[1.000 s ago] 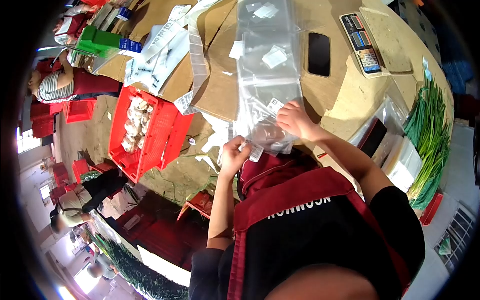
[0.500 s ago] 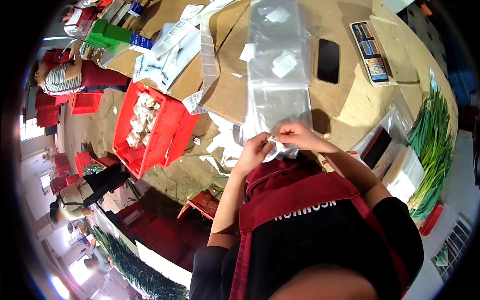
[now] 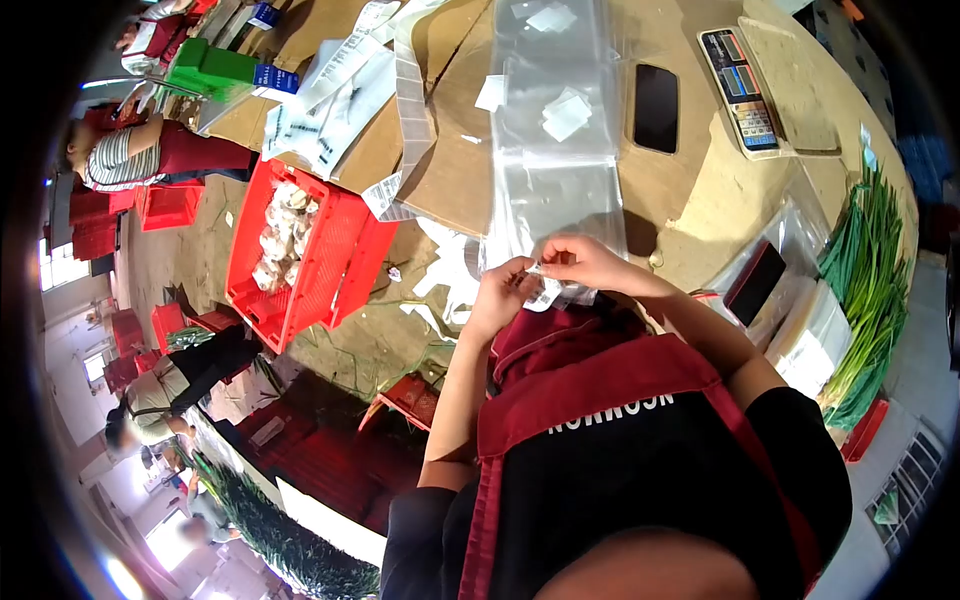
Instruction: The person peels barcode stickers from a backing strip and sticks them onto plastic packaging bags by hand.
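At the table's near edge, my left hand (image 3: 505, 296) and my right hand (image 3: 585, 262) meet with bent, pinching fingers. Between them is a small white printed label (image 3: 543, 294), gripped from both sides; the fingertips partly cover it. Just beyond my hands lies a stack of clear plastic bags (image 3: 555, 195), reaching down to the table edge. Several loose white labels (image 3: 567, 115) rest on the bags. A long strip of labels (image 3: 412, 110) curls over the table to the left.
A black phone (image 3: 656, 108) and a scale (image 3: 740, 95) lie beyond to the right. Green stalks (image 3: 868, 290) and a dark red phone-like object (image 3: 755, 283) are nearer right. Red crates (image 3: 340, 260) with bagged produce (image 3: 287, 235) stand left. Other people (image 3: 150, 155) work further left.
My hands have shifted slightly up and left, and the label between them has turned, showing more of its printed face. The whole view has tilted slightly.
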A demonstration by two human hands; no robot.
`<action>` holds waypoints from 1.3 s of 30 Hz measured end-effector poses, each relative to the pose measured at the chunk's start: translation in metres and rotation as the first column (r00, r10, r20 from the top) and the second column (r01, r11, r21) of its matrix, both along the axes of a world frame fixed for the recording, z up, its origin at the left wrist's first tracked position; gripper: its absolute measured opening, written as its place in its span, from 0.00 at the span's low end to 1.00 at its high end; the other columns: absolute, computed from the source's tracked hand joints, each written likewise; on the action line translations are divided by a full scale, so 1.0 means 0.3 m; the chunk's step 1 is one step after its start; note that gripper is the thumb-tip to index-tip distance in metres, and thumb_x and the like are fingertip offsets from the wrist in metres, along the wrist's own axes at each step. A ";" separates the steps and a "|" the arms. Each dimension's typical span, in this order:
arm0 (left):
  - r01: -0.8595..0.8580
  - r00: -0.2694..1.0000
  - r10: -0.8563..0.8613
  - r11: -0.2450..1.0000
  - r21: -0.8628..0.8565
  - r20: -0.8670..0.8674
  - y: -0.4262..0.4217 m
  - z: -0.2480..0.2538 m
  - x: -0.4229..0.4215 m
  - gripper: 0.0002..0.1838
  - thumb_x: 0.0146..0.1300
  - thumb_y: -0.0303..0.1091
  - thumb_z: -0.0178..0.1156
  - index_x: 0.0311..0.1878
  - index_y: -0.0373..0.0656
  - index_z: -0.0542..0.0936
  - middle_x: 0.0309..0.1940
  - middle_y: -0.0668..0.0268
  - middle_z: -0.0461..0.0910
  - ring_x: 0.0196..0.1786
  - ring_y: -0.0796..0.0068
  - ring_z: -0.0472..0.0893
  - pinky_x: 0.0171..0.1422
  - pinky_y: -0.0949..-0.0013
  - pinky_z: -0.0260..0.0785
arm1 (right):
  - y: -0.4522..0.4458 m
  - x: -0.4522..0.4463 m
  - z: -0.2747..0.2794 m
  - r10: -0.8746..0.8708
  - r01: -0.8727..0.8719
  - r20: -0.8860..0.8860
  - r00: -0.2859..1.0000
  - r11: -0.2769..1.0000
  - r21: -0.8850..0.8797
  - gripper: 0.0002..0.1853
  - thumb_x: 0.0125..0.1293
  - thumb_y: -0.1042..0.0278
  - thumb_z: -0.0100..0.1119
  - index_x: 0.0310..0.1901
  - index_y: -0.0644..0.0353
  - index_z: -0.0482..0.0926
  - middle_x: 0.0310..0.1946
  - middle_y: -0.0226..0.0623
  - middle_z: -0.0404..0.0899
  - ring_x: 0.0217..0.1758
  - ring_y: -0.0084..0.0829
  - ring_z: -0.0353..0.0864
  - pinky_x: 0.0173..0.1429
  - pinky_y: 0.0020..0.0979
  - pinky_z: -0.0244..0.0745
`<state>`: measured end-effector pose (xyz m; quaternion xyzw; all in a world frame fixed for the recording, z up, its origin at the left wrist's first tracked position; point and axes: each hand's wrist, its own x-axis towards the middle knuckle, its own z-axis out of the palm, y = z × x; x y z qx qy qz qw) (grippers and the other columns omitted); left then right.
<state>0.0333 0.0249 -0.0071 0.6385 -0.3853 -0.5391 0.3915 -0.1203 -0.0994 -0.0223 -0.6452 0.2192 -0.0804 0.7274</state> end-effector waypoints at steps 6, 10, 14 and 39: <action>-0.115 0.993 0.109 0.972 -0.206 -0.039 -0.013 0.041 -0.027 0.10 0.59 0.20 0.56 0.45 0.32 0.75 0.24 0.65 0.78 0.29 0.79 0.77 0.35 0.76 0.70 | -0.002 -0.001 0.037 -0.076 0.076 0.017 0.997 0.997 -0.007 0.10 0.58 0.67 0.63 0.34 0.65 0.75 0.24 0.29 0.74 0.27 0.16 0.69 0.32 0.21 0.65; -0.142 0.990 0.142 0.990 0.005 0.015 -0.024 0.056 -0.014 0.07 0.59 0.23 0.58 0.41 0.33 0.75 0.22 0.67 0.78 0.24 0.81 0.75 0.29 0.76 0.68 | 0.012 0.003 0.051 -0.097 0.088 -0.061 0.993 0.987 -0.137 0.10 0.57 0.67 0.64 0.31 0.65 0.76 0.20 0.27 0.73 0.23 0.15 0.66 0.27 0.21 0.62; -0.184 0.945 0.181 0.983 -0.013 0.271 -0.024 0.050 -0.013 0.11 0.57 0.33 0.63 0.32 0.33 0.75 0.18 0.63 0.76 0.20 0.83 0.72 0.24 0.74 0.65 | 0.002 0.012 0.011 -0.116 0.113 -0.031 0.993 0.990 -0.079 0.10 0.56 0.67 0.64 0.28 0.65 0.76 0.17 0.28 0.74 0.19 0.16 0.67 0.23 0.23 0.61; -0.235 0.971 0.232 0.970 -0.062 -0.056 0.017 0.019 0.042 0.06 0.56 0.23 0.56 0.24 0.36 0.72 0.18 0.72 0.72 0.23 0.86 0.69 0.27 0.78 0.62 | -0.169 -0.155 -0.119 -0.011 -0.059 -0.076 0.997 0.526 -0.848 0.11 0.44 0.57 0.68 0.29 0.51 0.81 0.43 0.25 0.77 0.54 0.29 0.67 0.60 0.35 0.51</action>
